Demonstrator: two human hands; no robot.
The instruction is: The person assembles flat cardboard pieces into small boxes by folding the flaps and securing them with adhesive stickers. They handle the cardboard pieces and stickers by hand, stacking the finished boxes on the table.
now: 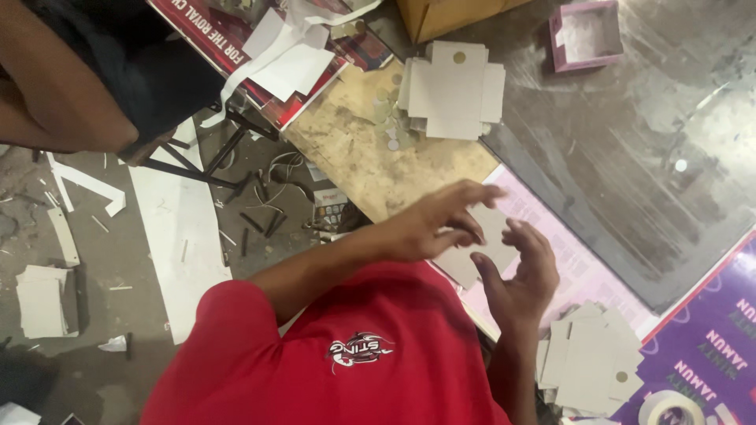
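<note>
A worn grey worktable [646, 181] is seen from above, with a pale pink sheet [551, 236] spread over its near edge. On it lie two stacks of die-cut grey board blanks, one at the far side [455, 90] and one by the person's right elbow [587, 362]. Between the hands, above the pink sheet, a single grey card blank [484, 252] is held. It is judged light, thin and fairly stiff, easily creased, and best taken by its edges or flaps. It looks flat, plain and matt grey. The left hand [433, 224] is closed lightly on its upper edge; the right hand [524, 271] is half open, fingers curled at its side, though motion blur makes contact uncertain.
</note>
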